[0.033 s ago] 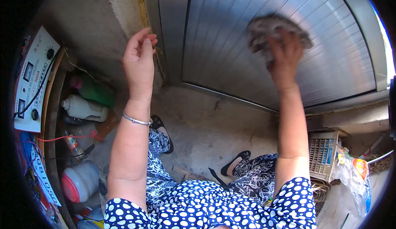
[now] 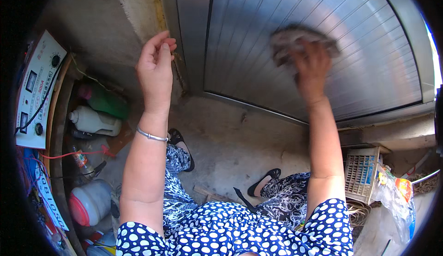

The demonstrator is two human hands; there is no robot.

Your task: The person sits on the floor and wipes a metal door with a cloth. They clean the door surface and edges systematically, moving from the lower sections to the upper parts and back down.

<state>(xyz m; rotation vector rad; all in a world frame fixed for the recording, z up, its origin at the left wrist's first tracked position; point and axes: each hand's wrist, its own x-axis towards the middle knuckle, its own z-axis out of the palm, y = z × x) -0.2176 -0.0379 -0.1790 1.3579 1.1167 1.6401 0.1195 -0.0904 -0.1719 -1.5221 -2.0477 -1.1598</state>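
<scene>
Right hand (image 2: 311,66) is raised against the ribbed metal door (image 2: 360,53), fingers closed on a grey cloth (image 2: 295,39) and pressing it flat to the panel. Cloth sits high on the door, upper middle of the panel, partly blurred. Left hand (image 2: 155,69) is up beside the door frame (image 2: 177,34), fingers loosely curled with the thumb alongside them, holding nothing; can't tell whether the fingertips touch the frame edge. Silver bracelet (image 2: 151,136) on the left wrist.

Hands are well apart, left at the frame, right on the panel.

Below: concrete floor (image 2: 240,140), person's feet in black shoes (image 2: 177,138), patterned trousers and blue dotted top. Left of the person, by the wall: white bottle (image 2: 94,121) lying on its side, green bottle (image 2: 107,101) behind it, white jug with red cap (image 2: 90,203) lower down, white meter box with dials (image 2: 39,90) and red wire (image 2: 74,154). Right: small plastic crate (image 2: 362,175) and a clear plastic bag (image 2: 397,196) just beside it.
</scene>
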